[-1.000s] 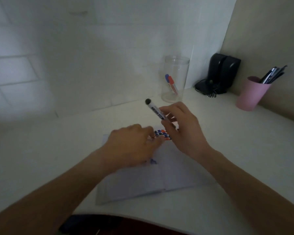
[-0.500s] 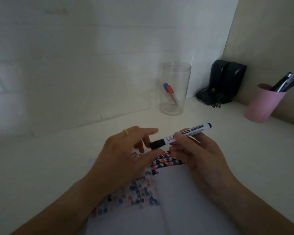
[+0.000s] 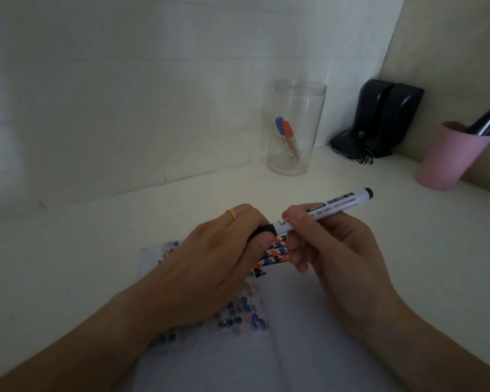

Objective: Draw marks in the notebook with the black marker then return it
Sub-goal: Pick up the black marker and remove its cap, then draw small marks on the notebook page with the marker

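Observation:
The black marker point(image 3: 327, 208) has a white barrel and lies nearly level above the open notebook point(image 3: 309, 321). My right hand point(image 3: 331, 250) grips the barrel near its middle. My left hand point(image 3: 210, 258), with a yellow ring on one finger, is closed around the black cap point(image 3: 263, 230) at the marker's left end. The notebook's pages carry rows of blue, red and black marks, partly hidden under both hands. A clear jar point(image 3: 294, 128) stands behind, holding a blue and a red marker.
A pink cup point(image 3: 450, 159) with pens stands at the right. A black speaker point(image 3: 385, 117) with a cable sits in the corner against the wall. The white desk runs on to the left and right of the notebook.
The marker swung from pointing up-left to lying level. My left hand came off the page and closed on the cap end. The view moved closer to the notebook.

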